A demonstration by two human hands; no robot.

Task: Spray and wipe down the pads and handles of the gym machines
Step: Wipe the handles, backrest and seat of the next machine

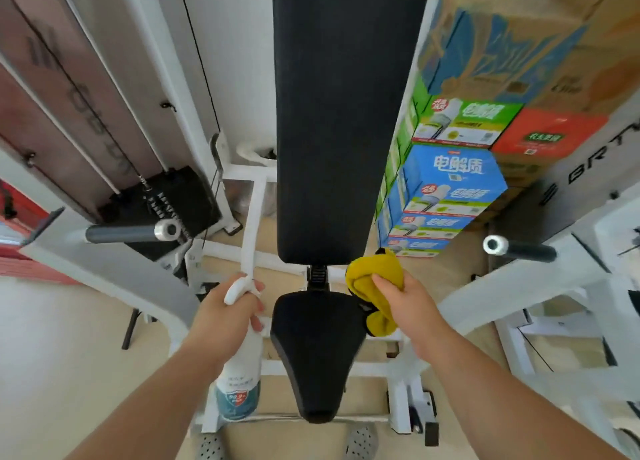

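Observation:
A long black back pad [346,113] rises in the middle, and a black seat pad [317,348] lies below it. My left hand [225,317] grips a white spray bottle [239,376] by its neck, left of the seat, nozzle end up. My right hand [405,303] holds a bunched yellow cloth [374,286] at the seat's upper right corner, just under the back pad's lower edge. Two grey handles stick out toward the pad: one on the left [131,232], one on the right [519,248].
The white machine frame [252,217] surrounds the seat. A weight stack [173,200] with cables stands at the left. Stacked drink cartons [446,189] and a cardboard box [519,44] crowd the right side. My grey shoes [360,442] show at the bottom.

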